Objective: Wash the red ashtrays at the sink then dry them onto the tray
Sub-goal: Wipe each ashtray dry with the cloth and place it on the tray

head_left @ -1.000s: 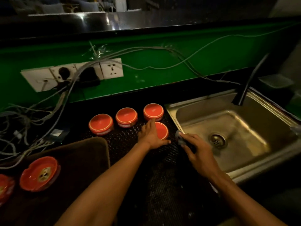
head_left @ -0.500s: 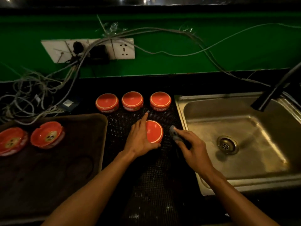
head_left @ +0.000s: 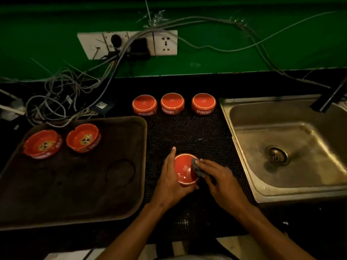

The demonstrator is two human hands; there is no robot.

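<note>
My left hand (head_left: 171, 182) grips a red ashtray (head_left: 183, 170), tilted with its underside toward me, over the black mesh mat (head_left: 187, 128). My right hand (head_left: 217, 180) holds a small grey scrubbing pad (head_left: 195, 167) against that ashtray's right side. Three more red ashtrays (head_left: 144, 105) (head_left: 172, 103) (head_left: 203, 103) stand upside down in a row at the back of the mat. Two red ashtrays (head_left: 42, 143) (head_left: 83, 137) lie face up at the far left of the dark tray (head_left: 122, 207). The steel sink (head_left: 244, 147) is to the right.
A black tap (head_left: 330, 98) leans over the sink's back right corner. A tangle of cables (head_left: 62, 98) lies behind the tray, running up to white wall sockets (head_left: 129, 44) on the green wall. The counter's front edge is just below my forearms.
My left hand lifted the ashtray off the mat and drew it toward me. My right hand moved left from the sink edge and brought the pad against it. The view tilted down.
</note>
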